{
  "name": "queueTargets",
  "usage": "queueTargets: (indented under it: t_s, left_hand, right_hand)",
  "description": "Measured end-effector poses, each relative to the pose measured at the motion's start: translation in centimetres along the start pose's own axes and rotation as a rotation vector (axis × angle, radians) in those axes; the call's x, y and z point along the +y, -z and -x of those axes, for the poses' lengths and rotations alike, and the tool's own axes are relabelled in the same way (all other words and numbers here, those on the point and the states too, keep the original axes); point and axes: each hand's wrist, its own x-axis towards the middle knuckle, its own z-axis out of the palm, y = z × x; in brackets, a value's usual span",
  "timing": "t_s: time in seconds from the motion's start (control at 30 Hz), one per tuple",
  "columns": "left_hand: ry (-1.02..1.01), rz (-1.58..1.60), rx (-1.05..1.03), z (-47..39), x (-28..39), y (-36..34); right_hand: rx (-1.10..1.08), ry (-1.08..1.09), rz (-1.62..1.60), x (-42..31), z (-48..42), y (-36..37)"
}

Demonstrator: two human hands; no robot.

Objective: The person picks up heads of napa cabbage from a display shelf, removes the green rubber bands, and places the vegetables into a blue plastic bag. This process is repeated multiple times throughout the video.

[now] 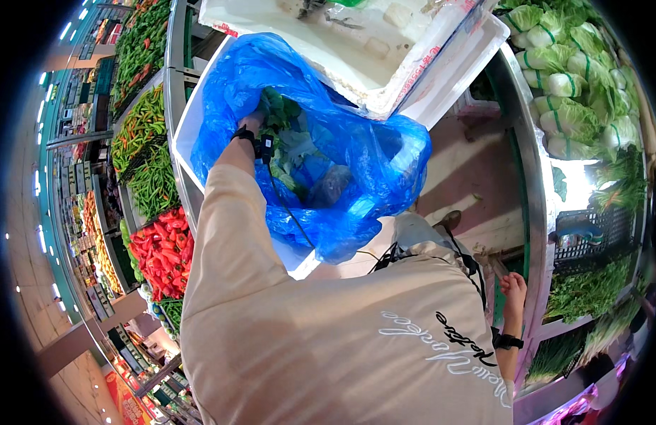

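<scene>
My left hand [252, 122] reaches into a large blue plastic bag [354, 154]. Its fingers are hidden among green leafy vegetables [279, 109], so its grip cannot be made out. Inside the bag, a dark bundle in clear plastic [330, 186] lies beside more leaves. The bag lines a white foam box [187, 143], its top spread over the rim. Down at my right side, my right hand [513, 287] pinches a thin, flat, greyish object [499, 268], too small to identify.
Another foam box [354, 69], stained inside, rests tilted beyond the bag. Red peppers [163, 252] and green chillies [147, 180] fill the left stand. On the right stand are banded Chinese cabbages [564, 85], a black plastic crate [577, 239] and leafy greens [588, 289]. Tiled floor [466, 180] lies between.
</scene>
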Motion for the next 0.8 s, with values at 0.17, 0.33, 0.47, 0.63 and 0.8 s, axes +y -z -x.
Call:
queueTargets:
  t_s: [0.17,0.33,0.47,0.63,0.8]
  left_hand:
    - [0.399,0.262,0.022,-0.2,7.1,-1.0]
    - [0.375,0.250,-0.022,-0.1,7.2,-0.1]
    - [0.362,0.217,-0.061,-0.3,5.9,-1.2]
    - [0.302,0.157,-0.102,-1.1,5.2,-0.6]
    - [0.245,0.106,-0.135,-1.8,5.0,1.0]
  right_hand:
    - [0.087,-0.018,0.016,-0.4,1.5,-0.3]
    - [0.103,-0.054,0.013,2.7,2.2,0.9]
    - [0.109,-0.073,0.023,2.7,3.3,1.0]
    - [0.119,-0.136,-0.025,3.6,4.8,0.9]
    - [0.134,-0.143,0.012,4.7,5.1,0.4]
